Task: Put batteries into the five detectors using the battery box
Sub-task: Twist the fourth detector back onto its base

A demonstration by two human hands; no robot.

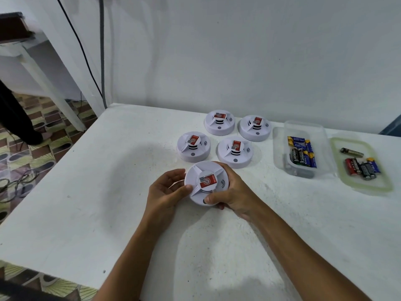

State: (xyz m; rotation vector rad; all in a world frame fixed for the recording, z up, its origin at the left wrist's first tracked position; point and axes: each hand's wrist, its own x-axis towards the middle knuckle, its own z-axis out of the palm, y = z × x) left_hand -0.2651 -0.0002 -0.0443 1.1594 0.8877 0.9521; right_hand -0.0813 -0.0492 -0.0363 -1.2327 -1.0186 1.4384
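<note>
Fingers first: my left hand point(167, 189) is curled against the left rim of the detector point(206, 183), thumb tip pressed onto its top face just left of the red label, while my right hand point(230, 192) wraps the right side, thumb clamped over the near edge and the other fingers hidden behind and under the body. So both hands are gripping the same detector, lifted a little off the white table point(108, 192) and tipped face-up toward me. That's the relation the next move turns on, as I read it: the disc sits squarely between my two palms, label side up, so the battery bay, which I can't see from here, is presumably on the underside, and I'd need to twist or flip it. Moving outward, the four other detectors point(234, 152) stand face-up in a cluster just beyond my fingertips, apart from the one I'm holding. Further right, well away from my right hand and nearer to it than to my left, the clear battery box point(280, 148) holds a pile of batteries point(301, 154), and beside it the lid point(335, 161) lies flat carrying a few loose cells point(361, 168). Right hand has the shorter reach there.
</note>
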